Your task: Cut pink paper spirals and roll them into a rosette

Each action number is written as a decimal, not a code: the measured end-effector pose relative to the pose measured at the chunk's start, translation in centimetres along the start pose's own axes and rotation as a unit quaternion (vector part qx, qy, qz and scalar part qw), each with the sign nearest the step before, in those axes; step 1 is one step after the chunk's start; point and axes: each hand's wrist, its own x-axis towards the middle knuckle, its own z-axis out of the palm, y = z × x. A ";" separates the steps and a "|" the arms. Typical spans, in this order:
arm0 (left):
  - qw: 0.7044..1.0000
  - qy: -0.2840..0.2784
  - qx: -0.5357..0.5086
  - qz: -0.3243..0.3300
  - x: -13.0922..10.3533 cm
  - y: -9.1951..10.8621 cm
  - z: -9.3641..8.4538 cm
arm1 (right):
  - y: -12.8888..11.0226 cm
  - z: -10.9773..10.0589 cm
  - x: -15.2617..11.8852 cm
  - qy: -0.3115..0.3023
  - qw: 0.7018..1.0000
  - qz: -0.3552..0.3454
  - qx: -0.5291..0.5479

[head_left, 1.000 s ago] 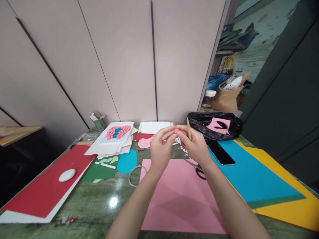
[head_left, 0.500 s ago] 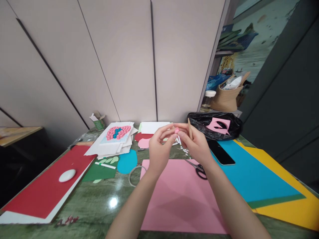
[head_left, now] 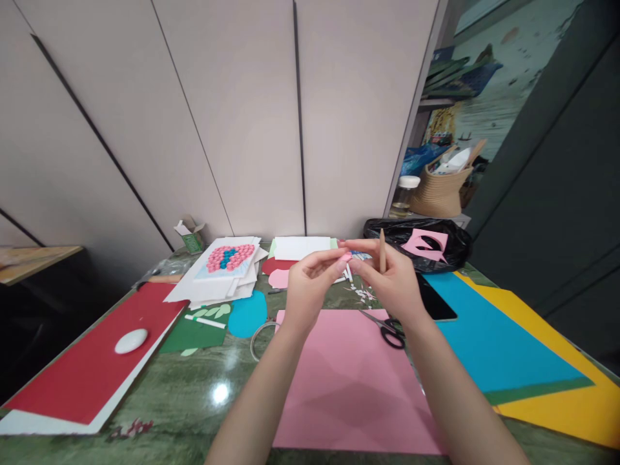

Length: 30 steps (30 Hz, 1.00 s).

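Between the fingertips of both hands is a small pink paper piece (head_left: 345,257), above the far edge of a pink sheet (head_left: 349,387). My left hand (head_left: 310,284) pinches it from the left with thumb and fingers. From the right, my right hand (head_left: 393,278) pinches it too, and a thin wooden stick (head_left: 382,248) stands upright against that hand. Black-handled scissors (head_left: 390,332) lie on the pink sheet below my right hand. Small paper scraps (head_left: 361,294) are scattered on the table between the hands.
A pink and blue rosette picture (head_left: 230,258) lies on white papers at the left. Farther left, a white oval object (head_left: 130,341) rests on red card (head_left: 97,368). A phone (head_left: 436,300), blue card (head_left: 504,349) and black bag (head_left: 455,242) are at the right.
My right hand has moved slightly right, and the stick in it now stands more upright. The pink piece looks flatter between the fingertips, and the fingers are less curled.
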 end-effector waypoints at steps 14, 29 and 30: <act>0.997 -0.059 0.026 -0.033 0.3 0.4 -1.0 | 0.0 -1.0 0.0 -0.100 0.993 0.042 -0.038; 0.998 -0.046 -0.027 -0.018 0.1 0.1 -0.4 | 0.3 -0.1 -0.7 -0.001 0.990 -0.096 -0.105; 0.999 -0.045 -0.027 -0.012 0.0 0.1 -0.4 | 0.3 0.0 -0.7 0.006 0.989 -0.105 -0.106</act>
